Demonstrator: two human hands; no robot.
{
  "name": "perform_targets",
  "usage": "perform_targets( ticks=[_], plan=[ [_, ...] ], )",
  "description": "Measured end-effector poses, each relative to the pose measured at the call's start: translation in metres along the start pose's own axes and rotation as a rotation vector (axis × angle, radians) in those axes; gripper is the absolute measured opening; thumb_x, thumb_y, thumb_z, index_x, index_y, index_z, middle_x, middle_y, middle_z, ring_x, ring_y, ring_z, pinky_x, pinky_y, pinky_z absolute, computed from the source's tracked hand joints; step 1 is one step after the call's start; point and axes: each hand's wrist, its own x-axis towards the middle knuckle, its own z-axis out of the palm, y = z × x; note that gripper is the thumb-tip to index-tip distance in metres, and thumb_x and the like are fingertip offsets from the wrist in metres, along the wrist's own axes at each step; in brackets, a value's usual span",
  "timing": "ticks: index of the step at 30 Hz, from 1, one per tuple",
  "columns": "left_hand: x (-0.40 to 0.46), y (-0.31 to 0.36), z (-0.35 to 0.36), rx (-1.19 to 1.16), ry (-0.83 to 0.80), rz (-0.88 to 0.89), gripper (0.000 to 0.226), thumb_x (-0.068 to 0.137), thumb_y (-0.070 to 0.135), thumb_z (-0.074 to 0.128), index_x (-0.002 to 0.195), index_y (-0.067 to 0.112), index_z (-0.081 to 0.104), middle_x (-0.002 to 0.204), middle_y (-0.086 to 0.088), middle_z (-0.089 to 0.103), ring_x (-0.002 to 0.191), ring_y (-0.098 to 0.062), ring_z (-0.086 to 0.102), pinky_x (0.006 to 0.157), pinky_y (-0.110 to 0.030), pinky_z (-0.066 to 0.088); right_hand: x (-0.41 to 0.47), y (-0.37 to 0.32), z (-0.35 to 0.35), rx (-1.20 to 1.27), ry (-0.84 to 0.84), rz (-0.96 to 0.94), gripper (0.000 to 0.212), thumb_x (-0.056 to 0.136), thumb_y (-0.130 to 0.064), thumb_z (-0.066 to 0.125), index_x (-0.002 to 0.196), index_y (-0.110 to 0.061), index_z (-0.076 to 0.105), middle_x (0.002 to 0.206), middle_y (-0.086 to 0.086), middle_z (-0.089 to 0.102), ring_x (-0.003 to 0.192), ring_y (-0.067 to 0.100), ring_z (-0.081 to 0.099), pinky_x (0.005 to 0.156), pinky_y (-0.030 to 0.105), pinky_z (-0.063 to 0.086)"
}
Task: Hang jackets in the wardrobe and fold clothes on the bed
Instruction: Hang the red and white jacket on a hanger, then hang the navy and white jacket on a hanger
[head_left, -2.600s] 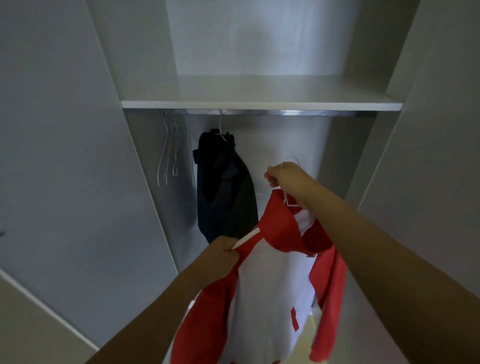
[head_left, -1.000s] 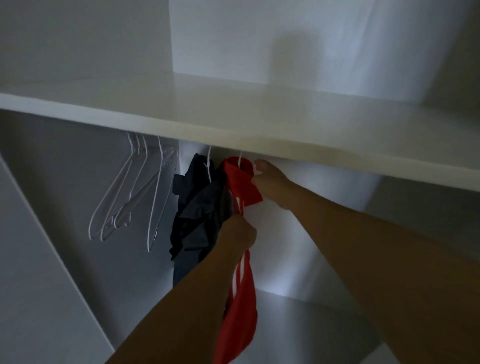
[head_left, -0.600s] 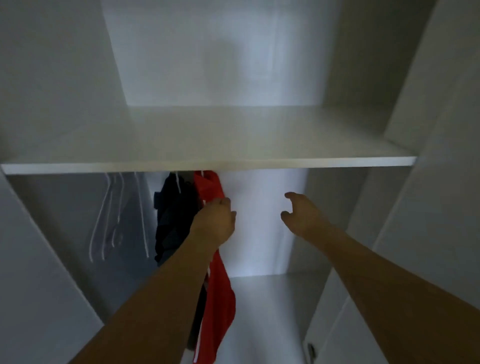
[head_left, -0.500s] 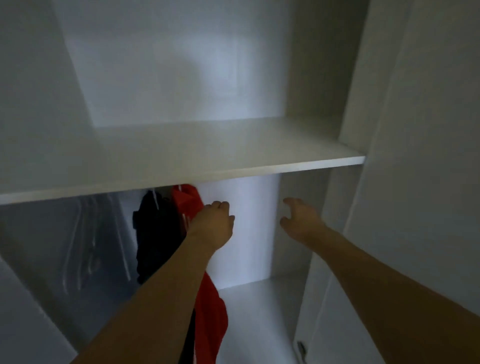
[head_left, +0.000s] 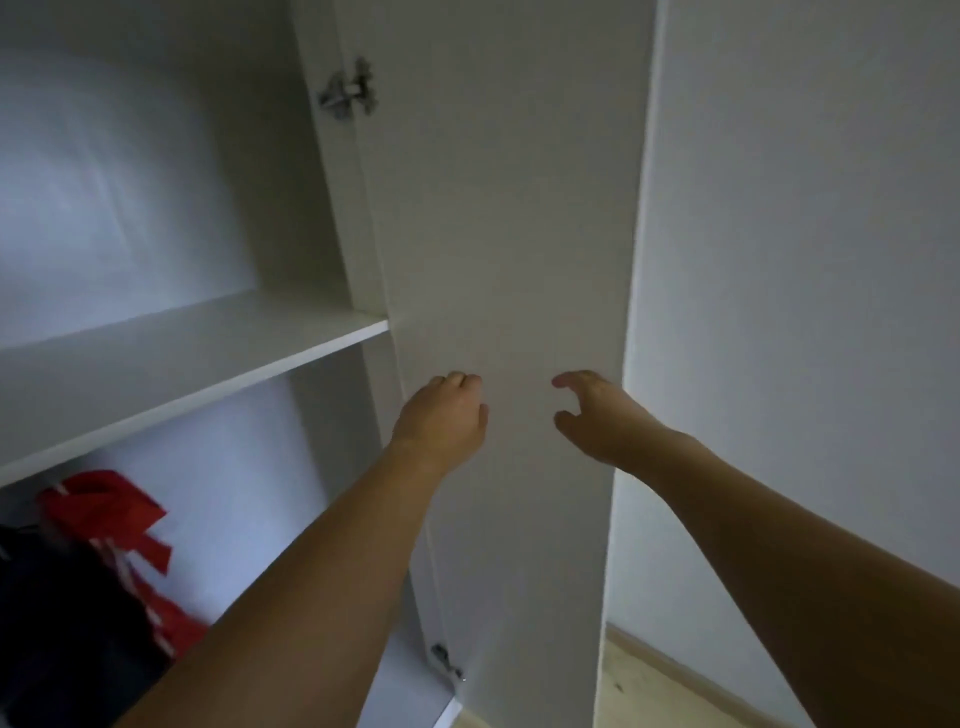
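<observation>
Hands raised w/ nothing held: left hand (head_left: 441, 421) and right hand (head_left: 597, 415) loosely curled before wardrobe door (head_left: 509, 234). Red jacket (head_left: 111, 525) hangs at 8 o'clock, beside dark jacket (head_left: 62, 623).

Inside the wardrobe (head_left: 156, 208), a shelf (head_left: 182, 358) spans the upper part. Below it, at the left, two jackets hang side by side: one jacket (head_left: 119, 525) just right of the other jacket (head_left: 62, 623). The open door (head_left: 509, 234) stands right of the shelf's right end, with both hands (head_left: 441, 415) before it.
</observation>
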Motion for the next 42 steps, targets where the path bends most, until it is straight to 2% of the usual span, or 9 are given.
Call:
perform_targets(
  ticks=[4,9,18,27,32,37,42],
  plan=[
    [0.011,0.119,-0.014,-0.057,0.021,0.165,0.029,0.101,0.026,0.040,0.118,0.005,0.052,0.125,-0.013,0.055,0.114,-0.031,0.050,0.084,-0.037,0.042,-0.092,0.077,-0.079,-0.068,0.123,0.178,0.050,0.095,-0.021,0.051,0.144,-0.017,0.041,0.150,0.002,0.039,0.134,0.020,0.041,0.105,0.027,0.032],
    [-0.021,0.310,-0.029,-0.188,0.038,0.403,0.038,0.103,0.030,0.037,0.132,0.009,0.047,0.134,-0.008,0.053,0.119,-0.027,0.050,0.091,-0.038,0.044,-0.247,0.172,-0.175,-0.158,0.251,0.420,0.051,0.094,-0.023,0.052,0.144,-0.017,0.041,0.150,0.002,0.039,0.135,0.021,0.041,0.107,0.031,0.032],
    [-0.171,0.659,-0.063,-0.374,-0.024,0.782,0.033,0.100,0.025,0.036,0.121,0.005,0.050,0.126,-0.015,0.054,0.113,-0.032,0.050,0.091,-0.038,0.040,-0.573,0.297,-0.302,-0.214,0.399,0.807,0.054,0.094,-0.018,0.054,0.145,-0.015,0.038,0.152,0.005,0.036,0.136,0.025,0.039,0.109,0.034,0.033],
    [-0.306,0.958,-0.092,-0.420,-0.083,1.138,0.048,0.100,0.033,0.040,0.140,0.006,0.043,0.142,-0.013,0.046,0.126,-0.032,0.046,0.106,-0.039,0.036,-0.867,0.384,-0.397,-0.235,0.568,1.151,0.056,0.094,-0.019,0.056,0.146,-0.016,0.037,0.151,0.006,0.037,0.135,0.025,0.040,0.108,0.035,0.034],
    [-0.388,1.123,-0.089,-0.437,-0.144,1.256,0.052,0.101,0.036,0.039,0.145,0.008,0.038,0.149,-0.012,0.041,0.133,-0.030,0.040,0.112,-0.039,0.027,-1.017,0.458,-0.444,-0.237,0.557,1.303,0.055,0.094,-0.019,0.051,0.146,-0.014,0.036,0.151,0.007,0.036,0.136,0.024,0.037,0.108,0.033,0.031],
    [-0.456,1.289,-0.096,-0.459,-0.275,1.293,0.051,0.101,0.035,0.039,0.144,0.008,0.038,0.147,-0.013,0.043,0.131,-0.031,0.042,0.110,-0.039,0.032,-1.145,0.533,-0.510,-0.201,0.528,1.398,0.054,0.094,-0.020,0.050,0.146,-0.015,0.037,0.150,0.006,0.036,0.136,0.023,0.036,0.108,0.030,0.029],
    [-0.542,1.438,-0.120,-0.494,-0.419,1.347,0.049,0.101,0.035,0.037,0.142,0.007,0.040,0.144,-0.013,0.044,0.129,-0.032,0.044,0.107,-0.042,0.036,-1.286,0.578,-0.569,-0.196,0.594,1.521,0.054,0.090,-0.017,0.052,0.143,-0.013,0.042,0.147,0.009,0.040,0.136,0.024,0.036,0.112,0.032,0.029]
  ],
)
